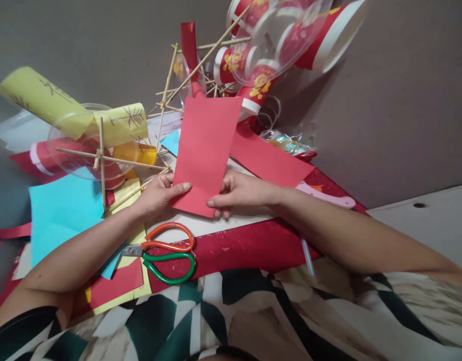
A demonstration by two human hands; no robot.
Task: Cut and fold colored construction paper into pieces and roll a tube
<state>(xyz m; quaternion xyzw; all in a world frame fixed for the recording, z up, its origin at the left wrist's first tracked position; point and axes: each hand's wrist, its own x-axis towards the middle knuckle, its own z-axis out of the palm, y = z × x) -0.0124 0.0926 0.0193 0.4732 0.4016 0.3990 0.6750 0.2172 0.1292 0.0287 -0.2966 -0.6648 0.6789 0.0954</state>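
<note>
A red rectangular sheet of paper (pixel 206 145) is held up in front of me, tilted slightly. My left hand (pixel 159 192) grips its lower left edge, thumb on the front. On the lower right edge, my right hand (pixel 240 192) pinches it with thumb in front and fingers behind. Behind it to the right lies another red paper (pixel 270 159). Scissors (pixel 167 253) with one orange and one green handle rest below my left hand, their blades partly hidden under my forearm. A white sheet (pixel 193 224) is underneath.
Left are blue paper (pixel 65 210), yellow paper rolls (pixel 46 98) and crossed wooden sticks (pixel 99 155). Red and white paper cups (pixel 259 85) with a clear plastic disc (pixel 283 45) stand at the back. A pink strip-like tool (pixel 328 197) lies right, on the red table cover (pixel 238 250).
</note>
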